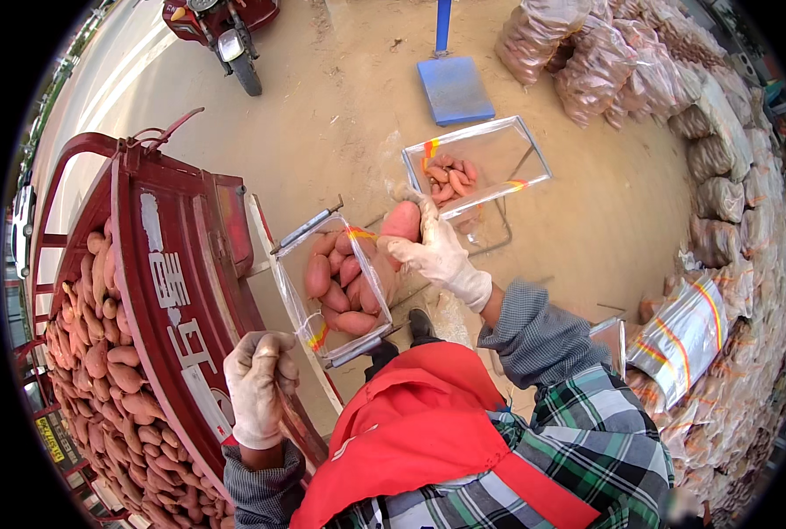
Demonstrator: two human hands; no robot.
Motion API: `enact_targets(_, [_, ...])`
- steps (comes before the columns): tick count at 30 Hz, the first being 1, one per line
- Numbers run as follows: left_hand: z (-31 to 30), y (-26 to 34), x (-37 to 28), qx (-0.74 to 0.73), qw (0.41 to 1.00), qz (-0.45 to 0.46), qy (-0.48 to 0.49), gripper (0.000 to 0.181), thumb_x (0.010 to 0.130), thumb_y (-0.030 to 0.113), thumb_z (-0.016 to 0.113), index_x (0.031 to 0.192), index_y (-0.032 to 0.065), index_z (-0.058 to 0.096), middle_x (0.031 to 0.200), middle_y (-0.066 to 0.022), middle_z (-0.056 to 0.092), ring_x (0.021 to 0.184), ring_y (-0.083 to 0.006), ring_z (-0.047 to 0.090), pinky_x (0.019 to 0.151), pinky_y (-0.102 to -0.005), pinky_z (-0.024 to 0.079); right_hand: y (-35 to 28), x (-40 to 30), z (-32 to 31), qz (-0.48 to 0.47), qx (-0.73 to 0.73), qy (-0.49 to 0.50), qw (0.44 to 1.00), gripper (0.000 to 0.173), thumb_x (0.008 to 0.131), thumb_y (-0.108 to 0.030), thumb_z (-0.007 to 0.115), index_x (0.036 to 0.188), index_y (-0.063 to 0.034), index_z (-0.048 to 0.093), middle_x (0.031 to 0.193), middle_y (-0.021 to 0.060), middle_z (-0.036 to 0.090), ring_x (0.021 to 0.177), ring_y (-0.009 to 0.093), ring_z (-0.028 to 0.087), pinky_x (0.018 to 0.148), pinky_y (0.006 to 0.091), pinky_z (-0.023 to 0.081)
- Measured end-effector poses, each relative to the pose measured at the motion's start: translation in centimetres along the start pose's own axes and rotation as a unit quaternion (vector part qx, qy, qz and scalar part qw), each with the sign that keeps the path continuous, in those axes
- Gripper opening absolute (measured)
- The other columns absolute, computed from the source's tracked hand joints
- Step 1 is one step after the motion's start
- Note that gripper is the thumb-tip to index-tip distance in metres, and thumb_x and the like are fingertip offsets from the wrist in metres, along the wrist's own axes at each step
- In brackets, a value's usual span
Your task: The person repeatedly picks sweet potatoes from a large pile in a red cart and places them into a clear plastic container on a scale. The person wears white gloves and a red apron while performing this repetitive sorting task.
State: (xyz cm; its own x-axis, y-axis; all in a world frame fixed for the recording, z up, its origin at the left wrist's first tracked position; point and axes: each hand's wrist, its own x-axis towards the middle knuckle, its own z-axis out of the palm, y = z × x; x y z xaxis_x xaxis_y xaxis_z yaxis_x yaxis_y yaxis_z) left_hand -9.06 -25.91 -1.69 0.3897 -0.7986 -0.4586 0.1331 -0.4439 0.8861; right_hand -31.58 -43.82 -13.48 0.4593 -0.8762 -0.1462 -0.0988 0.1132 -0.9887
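My right hand, in a whitish work glove, holds a large sweet potato between thumb and fingers. Beneath and left of it, a clear plastic bag hangs wide on a metal frame with several large sweet potatoes inside. My left hand, gloved too, is curled beside the red truck bed's side panel; whether anything is inside its fingers cannot be seen. Beyond my right hand, a second framed clear bag holds smaller sweet potatoes at its left end.
Loose sweet potatoes fill the red truck bed at left. A blue platform scale stands beyond the second bag. Filled bags are piled along the right, with a silvery striped plastic sheet on them. A red three-wheeler stands at the top.
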Motion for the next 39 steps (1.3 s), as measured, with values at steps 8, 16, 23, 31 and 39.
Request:
enact_targets(8, [-15.6,-0.8,-7.1,0.367,0.857,0.123,0.34,0.066,0.09,0.011,0.064,0.148,0.0073,0.034,0.149,-0.0136,0.036,0.138,-0.024,0.035,0.113,-0.0379,0.03,9.6,8.1,-7.0,0.146,-0.404,-0.039,0.902,0.099,0.074,-0.056,0.07,0.145,0.0003,0.032,0.133,0.023,0.052,0.116,0.036,0.057,0.095,0.0437,0.045])
enact_targets(16, [-18.0,-5.2,-5.3,0.416,0.816,0.123,0.381,0.075,0.086,0.012,0.067,0.15,0.0055,0.028,0.151,-0.0165,0.034,0.14,-0.027,0.033,0.115,-0.0386,0.027,17.5,11.4,-4.3,0.165,-0.537,-0.046,0.826,0.073,0.072,-0.054,0.071,0.123,-0.0047,0.051,0.095,0.0205,0.068,0.088,0.037,0.066,0.077,0.0436,0.051])
enact_targets(23, [-20.2,-6.3,-5.5,0.483,0.783,0.043,0.391,0.067,0.092,0.019,0.061,0.151,0.0106,0.029,0.147,-0.0209,0.041,0.134,-0.0288,0.043,0.109,-0.0367,0.036,14.0,9.3,-3.8,0.126,-0.656,-0.196,0.717,0.066,0.072,-0.044,0.071,0.126,-0.0095,0.054,0.101,0.0155,0.069,0.1,0.032,0.065,0.096,0.0423,0.043])
enact_targets(31, [-20.5,-6.5,-5.0,0.501,0.768,0.001,0.399,0.067,0.092,0.02,0.059,0.151,0.0116,0.028,0.146,-0.0191,0.043,0.133,-0.0292,0.044,0.11,-0.0382,0.037,16.5,8.9,-6.4,0.05,-0.626,-0.147,0.765,0.019,0.085,-0.018,0.052,0.092,-0.0118,0.068,0.09,0.0173,0.068,0.087,0.038,0.064,0.076,0.0468,0.048])
enact_targets(39, [-21.2,-7.7,-4.8,0.503,0.768,0.049,0.392,0.066,0.092,0.02,0.059,0.15,0.0121,0.03,0.144,-0.0186,0.045,0.13,-0.0304,0.048,0.107,-0.0384,0.04,13.5,8.3,-5.6,0.114,-0.594,-0.201,0.771,0.018,0.08,-0.016,0.057,0.088,-0.0046,0.069,0.084,0.022,0.066,0.083,0.038,0.064,0.071,0.0438,0.049])
